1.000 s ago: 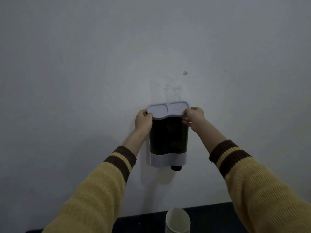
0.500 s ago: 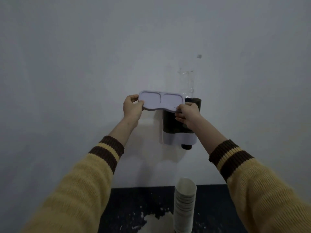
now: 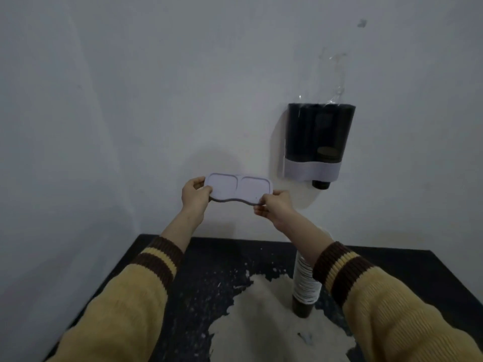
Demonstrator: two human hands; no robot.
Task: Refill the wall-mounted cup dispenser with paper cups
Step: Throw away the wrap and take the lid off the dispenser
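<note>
**Lid off, dispenser open: holdings at the refill**

1. Wall: pale and plain, and you faced it.
2. Table: dark top set against the wall, with a large pale patch spread across its middle. Whether that was a spill or wear could not be told.
3. Cup dispenser: mounted on the wall up and to the right of your hands. It had a dark see-through body and a pale band at the foot. Its top stood open, and a dark stub showed below the right outlet.
4. Stack of paper cups: upright on the table, partly hidden behind your right forearm.
5. Dispenser lid: pale, two-lobed and held roughly level, well clear of the dispenser.
6. Left hand: gripped the lid's left end.
7. Right hand: pinched the lid's right near corner.

Step in hand, as judged: opening was done and no cups had yet been loaded. The next move called for you to set the lid on the table, free a hand, take up the stack and feed it squarely into the open top.
</note>
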